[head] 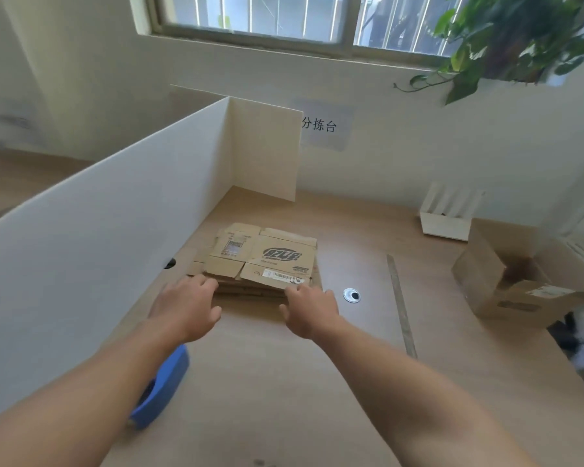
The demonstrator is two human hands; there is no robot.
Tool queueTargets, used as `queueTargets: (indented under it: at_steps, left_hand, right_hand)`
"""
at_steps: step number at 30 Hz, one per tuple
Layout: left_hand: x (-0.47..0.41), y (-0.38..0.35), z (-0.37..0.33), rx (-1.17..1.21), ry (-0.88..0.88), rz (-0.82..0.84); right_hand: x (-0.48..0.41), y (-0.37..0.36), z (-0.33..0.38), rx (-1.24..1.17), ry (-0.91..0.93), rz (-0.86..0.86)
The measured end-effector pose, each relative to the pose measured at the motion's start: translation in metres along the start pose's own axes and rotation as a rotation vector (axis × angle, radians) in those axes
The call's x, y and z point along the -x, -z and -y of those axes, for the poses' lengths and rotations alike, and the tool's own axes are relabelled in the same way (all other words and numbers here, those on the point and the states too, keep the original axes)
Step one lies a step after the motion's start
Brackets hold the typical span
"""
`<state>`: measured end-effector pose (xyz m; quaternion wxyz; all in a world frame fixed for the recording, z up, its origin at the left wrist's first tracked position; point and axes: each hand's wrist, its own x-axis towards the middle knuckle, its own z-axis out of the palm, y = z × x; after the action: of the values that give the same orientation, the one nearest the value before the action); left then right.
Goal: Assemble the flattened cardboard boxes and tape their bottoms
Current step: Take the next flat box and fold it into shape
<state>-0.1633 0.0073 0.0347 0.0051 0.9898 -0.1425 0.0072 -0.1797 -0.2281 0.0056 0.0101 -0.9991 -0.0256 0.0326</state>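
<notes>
Several flattened cardboard boxes [263, 261] lie in a stack on the bench [284, 382], and that stack is the landmark for everything else. Both hands reach to its near edge. The left hand [186, 308] is at the near-left corner and the right hand [309, 310] at the near-right corner. The fingers of each are loosely spread and touch or nearly touch the cardboard, and neither thumb is closed on anything, so nothing is gripped yet.

This looks like the very start of a cycle: taking the top blank off the stack. No flaps are folded and no tape is laid. The next move calls for pinching only the uppermost sheet, lifting it clear of those below, then pushing its folded sides apart into a tube.

A blue tape dispenser [162, 385] lies nearer the person than the stack, partly under the left forearm, within easy reach. An opened box [506, 281] stands well to the right of the stack, and a white divider [98, 214] runs along its left.
</notes>
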Motion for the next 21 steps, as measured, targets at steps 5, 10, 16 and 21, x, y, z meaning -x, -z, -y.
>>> queueTargets:
  at_steps: [5, 10, 16, 21]
  left_hand:
    - [-0.037, -0.015, 0.008, -0.047, 0.024, 0.048]
    - [-0.078, -0.035, 0.019, -0.005, 0.039, 0.108]
    - [-0.151, -0.067, 0.054, 0.107, 0.086, 0.119]
    - [-0.206, -0.106, 0.076, 0.131, 0.157, 0.194]
  right_hand:
    - [-0.045, -0.017, -0.006, 0.031, 0.032, 0.035]
    - [-0.083, -0.034, -0.005, 0.01, 0.006, 0.081]
    - [-0.141, -0.046, -0.014, -0.105, -0.168, 0.117]
    - [-0.184, -0.065, -0.03, -0.345, -0.495, 0.126]
